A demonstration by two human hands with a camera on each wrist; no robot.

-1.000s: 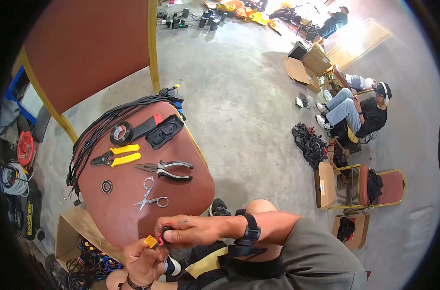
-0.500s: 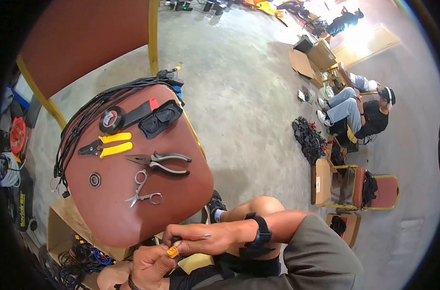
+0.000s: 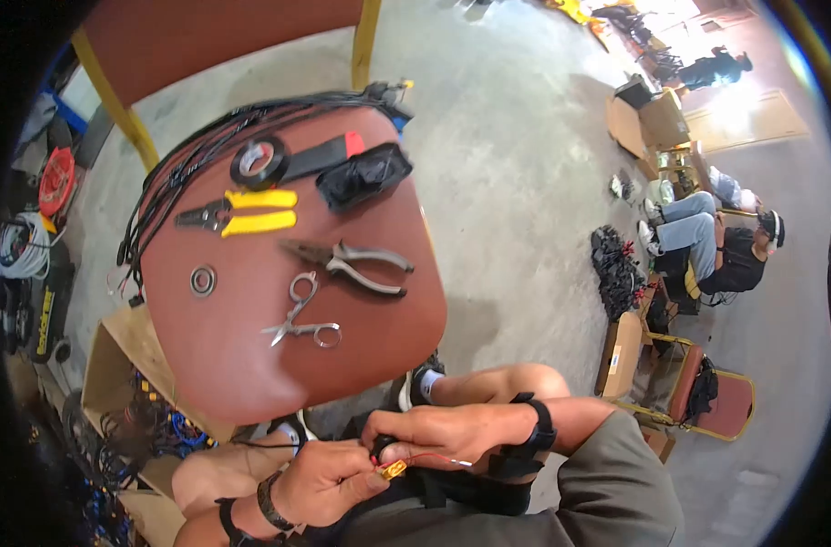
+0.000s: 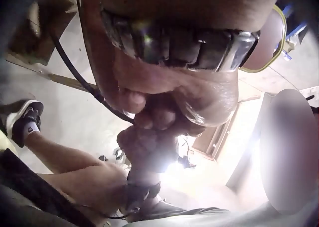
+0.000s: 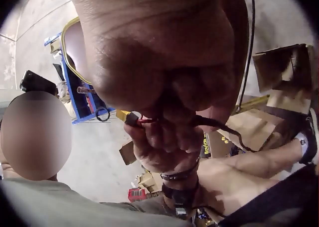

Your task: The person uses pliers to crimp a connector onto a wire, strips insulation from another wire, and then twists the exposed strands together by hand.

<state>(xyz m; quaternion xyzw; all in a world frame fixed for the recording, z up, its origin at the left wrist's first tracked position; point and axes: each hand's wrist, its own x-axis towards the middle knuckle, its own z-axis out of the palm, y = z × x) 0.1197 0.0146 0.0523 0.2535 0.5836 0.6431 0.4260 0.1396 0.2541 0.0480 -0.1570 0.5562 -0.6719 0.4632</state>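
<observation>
My left hand point(image 3: 329, 483) pinches a yellow two-pole power connector point(image 3: 394, 469) between thumb and fingers, low in front of my lap. Against it, the curled fingers of my right hand point(image 3: 452, 430) grip a black cable part point(image 3: 381, 445). A thin red wire point(image 3: 429, 456) runs from beside the connector along the right hand to a pale, bare-looking tip. In the right wrist view the connector point(image 5: 128, 118) pokes out between the two hands, with red wire behind it. A black cable point(image 4: 75, 67) trails to the hands in the left wrist view; the fingers hide the joint.
On the red chair seat point(image 3: 215, 365) lie scissors point(image 3: 301, 314), long-nose pliers point(image 3: 352, 263), yellow-handled wire strippers point(image 3: 242, 214), a ring bearing point(image 3: 202, 281), black tape point(image 3: 260, 162) and a cable bundle point(image 3: 187, 146). A cardboard box point(image 3: 114, 346) of cables stands left; a seated person point(image 3: 716, 251) is at right.
The head view has turned, so the seat and tools sit higher. Both hands, still together on the connector, appear farther right and more of the red wire shows.
</observation>
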